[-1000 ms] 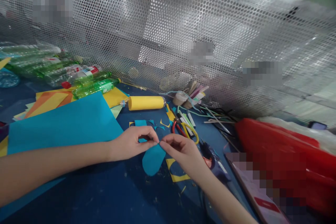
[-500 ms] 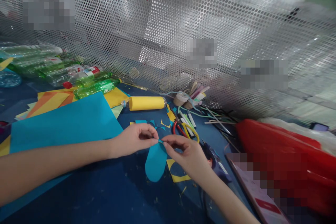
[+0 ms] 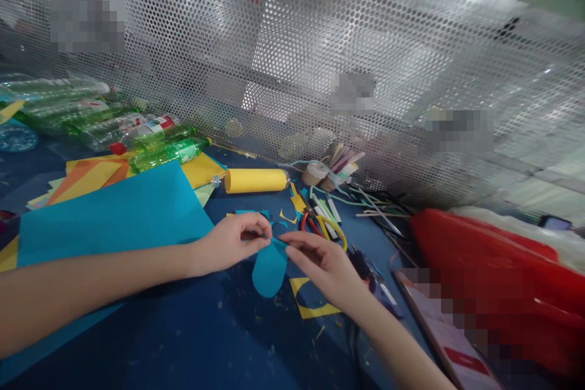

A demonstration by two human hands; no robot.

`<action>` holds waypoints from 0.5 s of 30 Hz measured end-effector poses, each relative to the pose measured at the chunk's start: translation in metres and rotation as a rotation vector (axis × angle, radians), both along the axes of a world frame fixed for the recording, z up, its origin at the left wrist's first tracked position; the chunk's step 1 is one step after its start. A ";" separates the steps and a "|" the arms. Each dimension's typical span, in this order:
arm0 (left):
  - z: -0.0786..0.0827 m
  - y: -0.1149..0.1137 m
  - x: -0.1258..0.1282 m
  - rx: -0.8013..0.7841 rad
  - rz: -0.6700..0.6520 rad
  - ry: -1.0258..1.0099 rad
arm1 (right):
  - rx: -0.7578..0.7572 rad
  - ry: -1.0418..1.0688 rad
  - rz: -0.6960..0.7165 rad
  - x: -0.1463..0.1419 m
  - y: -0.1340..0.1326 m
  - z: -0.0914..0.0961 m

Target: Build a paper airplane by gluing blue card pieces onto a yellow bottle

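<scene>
A blue paper cut-out with a rounded lower end hangs above the dark blue table. At its top edge my left hand pinches it between thumb and fingertips. The fingers of my right hand close on the same edge just to the right, where the paper looks folded over. Behind my hands lies a bottle wrapped in yellow paper, on its side. Red and yellow-handled scissors rest beyond my right hand. A yellow paper scrap with a round hole lies beneath that hand.
A large blue sheet spreads under my left forearm. Several plastic bottles lie at the back left by a perforated metal screen. Markers, a glue gun, a tablet-like device and a red bag are on the right.
The blue cut-out has risen slightly and now tilts, its top edge showing more between my hands. My right fingers have spread a little along the edge.
</scene>
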State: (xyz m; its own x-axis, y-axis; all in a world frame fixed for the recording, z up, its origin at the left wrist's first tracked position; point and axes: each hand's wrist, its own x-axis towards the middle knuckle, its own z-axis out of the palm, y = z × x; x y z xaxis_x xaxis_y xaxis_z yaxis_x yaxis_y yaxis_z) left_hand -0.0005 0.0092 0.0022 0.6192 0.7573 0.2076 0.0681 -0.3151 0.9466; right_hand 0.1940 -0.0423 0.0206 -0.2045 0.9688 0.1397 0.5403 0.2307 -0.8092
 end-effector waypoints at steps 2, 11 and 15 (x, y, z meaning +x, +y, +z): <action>0.001 -0.001 0.000 0.010 -0.011 -0.001 | -0.003 0.011 -0.030 0.000 0.001 -0.003; 0.003 -0.002 -0.002 -0.019 -0.023 0.001 | -0.007 0.048 -0.040 0.001 0.003 -0.005; 0.002 -0.001 -0.005 -0.075 -0.016 -0.026 | 0.009 0.086 -0.060 0.001 0.004 -0.007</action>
State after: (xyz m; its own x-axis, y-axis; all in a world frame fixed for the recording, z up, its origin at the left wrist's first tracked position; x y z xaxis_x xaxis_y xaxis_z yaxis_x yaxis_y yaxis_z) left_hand -0.0056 0.0081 0.0041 0.6264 0.7615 0.1664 0.0390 -0.2438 0.9690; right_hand 0.1950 -0.0383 0.0132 -0.1330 0.9777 0.1625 0.4819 0.2071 -0.8514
